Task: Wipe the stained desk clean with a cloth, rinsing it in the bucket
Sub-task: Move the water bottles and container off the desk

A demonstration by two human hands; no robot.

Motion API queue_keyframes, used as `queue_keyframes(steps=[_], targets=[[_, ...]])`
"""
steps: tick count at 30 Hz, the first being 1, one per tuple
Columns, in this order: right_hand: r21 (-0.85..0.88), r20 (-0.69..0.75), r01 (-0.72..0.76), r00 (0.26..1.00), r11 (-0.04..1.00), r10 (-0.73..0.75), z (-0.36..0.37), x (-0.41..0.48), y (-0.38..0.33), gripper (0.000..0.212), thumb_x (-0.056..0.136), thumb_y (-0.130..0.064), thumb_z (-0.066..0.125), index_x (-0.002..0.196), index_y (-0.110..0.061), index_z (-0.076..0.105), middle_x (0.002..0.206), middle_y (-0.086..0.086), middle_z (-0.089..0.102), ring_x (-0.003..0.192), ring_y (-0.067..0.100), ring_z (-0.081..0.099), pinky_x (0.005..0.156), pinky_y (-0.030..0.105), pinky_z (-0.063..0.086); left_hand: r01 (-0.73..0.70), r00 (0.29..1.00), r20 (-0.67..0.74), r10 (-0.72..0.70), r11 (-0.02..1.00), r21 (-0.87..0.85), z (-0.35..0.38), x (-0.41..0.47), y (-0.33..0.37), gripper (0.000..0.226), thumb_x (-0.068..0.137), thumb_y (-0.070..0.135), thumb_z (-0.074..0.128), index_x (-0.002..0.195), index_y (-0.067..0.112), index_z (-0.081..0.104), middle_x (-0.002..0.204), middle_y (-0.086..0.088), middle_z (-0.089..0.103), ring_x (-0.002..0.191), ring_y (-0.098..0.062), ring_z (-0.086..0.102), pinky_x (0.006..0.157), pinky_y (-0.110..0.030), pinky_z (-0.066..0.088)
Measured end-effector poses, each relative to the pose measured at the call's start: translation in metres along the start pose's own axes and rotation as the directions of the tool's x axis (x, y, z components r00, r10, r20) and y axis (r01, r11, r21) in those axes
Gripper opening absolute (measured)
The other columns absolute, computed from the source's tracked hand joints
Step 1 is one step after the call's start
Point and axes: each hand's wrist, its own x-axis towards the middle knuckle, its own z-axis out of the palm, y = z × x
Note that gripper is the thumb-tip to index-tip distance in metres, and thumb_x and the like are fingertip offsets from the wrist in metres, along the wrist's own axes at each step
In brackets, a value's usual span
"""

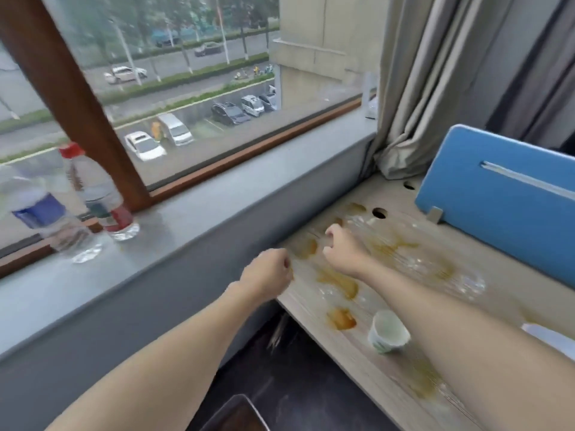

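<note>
The light wood desk carries several brown stains, such as one near its left edge, and wet streaks further right. My left hand hovers at the desk's left edge with its fingers curled into a fist, holding nothing. My right hand is above the stained far part of the desk, fingers curled too, with nothing in it. No cloth is clearly in view. A white object peeks out behind my right forearm; I cannot tell what it is. A dark container's corner shows on the floor below.
A white paper cup lies tilted on the desk beside my right forearm. A blue partition bounds the desk on the right. Two plastic bottles stand on the grey windowsill. A curtain hangs at the desk's far end.
</note>
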Motion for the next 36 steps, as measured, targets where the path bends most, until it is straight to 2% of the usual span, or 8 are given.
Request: queue_keyframes(steps=[7, 12, 15, 18, 22, 26, 33, 36], targets=[[0.041, -0.049, -0.282, 0.957, 0.958, 0.284, -0.014, -0.059, 0.144, 0.026, 0.097, -0.016, 0.046, 0.120, -0.015, 0.057, 0.119, 0.005, 0.062, 0.102, 0.026, 0.059, 0.092, 0.042, 0.052, -0.110, 0.954, 0.278, 0.110, 0.994, -0.017, 0.108, -0.010, 0.095, 0.042, 0.091, 0.033, 0.067, 0.127, 0.019, 0.051, 0.123, -0.002, 0.042, 0.096, -0.021, 0.055, 0.085, -0.034, 0.049], [-0.002, -0.118, -0.445, 0.890, 0.896, 0.441, -0.021, -0.101, 0.218, 0.024, 0.095, -0.008, 0.043, 0.109, -0.016, 0.060, 0.109, 0.004, 0.063, 0.096, 0.024, 0.060, 0.083, 0.037, 0.054, -0.145, 0.936, 0.327, 0.126, 0.989, 0.032, 0.154, -0.017, 0.134, 0.060, 0.079, 0.048, 0.075, 0.128, 0.027, 0.046, 0.132, -0.003, 0.034, 0.106, -0.025, 0.054, 0.096, -0.042, 0.051], [-0.098, -0.108, -0.514, 0.857, 0.852, 0.504, -0.024, -0.121, 0.257, 0.027, 0.093, -0.006, 0.041, 0.112, -0.014, 0.059, 0.128, 0.008, 0.052, 0.115, 0.030, 0.051, 0.093, 0.040, 0.047, -0.180, 0.934, 0.337, 0.116, 0.970, 0.166, 0.170, -0.019, 0.152, 0.056, 0.080, 0.054, 0.072, 0.124, 0.027, 0.050, 0.140, -0.006, 0.030, 0.112, -0.028, 0.052, 0.097, -0.043, 0.050], [-0.158, -0.067, -0.591, 0.805, 0.791, 0.589, -0.027, -0.136, 0.284, 0.022, 0.093, -0.007, 0.044, 0.109, -0.017, 0.054, 0.136, 0.010, 0.038, 0.123, 0.032, 0.040, 0.099, 0.042, 0.042, -0.180, 0.935, 0.341, 0.095, 0.957, 0.227, 0.182, -0.017, 0.163, 0.047, 0.087, 0.041, 0.071, 0.127, 0.021, 0.055, 0.137, -0.008, 0.034, 0.115, -0.028, 0.049, 0.096, -0.036, 0.048], [-0.123, -0.054, -0.649, 0.760, 0.751, 0.648, -0.026, -0.148, 0.307, 0.042, 0.093, -0.007, 0.045, 0.134, -0.017, 0.046, 0.139, 0.011, 0.029, 0.122, 0.032, 0.038, 0.090, 0.043, 0.043, -0.146, 0.937, 0.341, 0.075, 0.971, 0.188, 0.196, -0.013, 0.174, 0.026, 0.090, 0.027, 0.071, 0.111, 0.013, 0.066, 0.131, -0.009, 0.038, 0.114, -0.030, 0.047, 0.099, -0.040, 0.051], [-0.087, -0.022, -0.679, 0.733, 0.729, 0.680, -0.024, -0.151, 0.318, 0.042, 0.095, -0.007, 0.045, 0.137, -0.013, 0.040, 0.137, 0.012, 0.027, 0.109, 0.032, 0.045, 0.076, 0.040, 0.039, -0.186, 0.941, 0.310, 0.133, 0.971, 0.148, 0.199, -0.012, 0.193, 0.017, 0.091, 0.030, 0.068, 0.097, 0.014, 0.069, 0.128, -0.008, 0.039, 0.113, -0.029, 0.047, 0.089, -0.041, 0.056], [-0.041, 0.062, -0.680, 0.729, 0.732, 0.681, -0.023, -0.144, 0.329, 0.036, 0.096, -0.009, 0.045, 0.132, -0.007, 0.048, 0.134, 0.014, 0.036, 0.108, 0.032, 0.053, 0.094, 0.042, 0.050, -0.233, 0.938, 0.281, 0.204, 0.970, 0.075, 0.195, -0.010, 0.219, 0.023, 0.090, 0.033, 0.070, 0.099, 0.012, 0.066, 0.133, -0.006, 0.039, 0.120, -0.029, 0.046, 0.092, -0.042, 0.053], [-0.020, 0.037, -0.697, 0.716, 0.716, 0.698, -0.023, -0.142, 0.331, 0.033, 0.095, -0.007, 0.046, 0.127, -0.005, 0.053, 0.130, 0.014, 0.039, 0.101, 0.030, 0.055, 0.090, 0.039, 0.050, -0.234, 0.942, 0.260, 0.212, 0.971, 0.054, 0.190, -0.006, 0.220, 0.024, 0.091, 0.032, 0.069, 0.099, 0.011, 0.066, 0.132, -0.008, 0.040, 0.118, -0.030, 0.048, 0.097, -0.041, 0.050]])
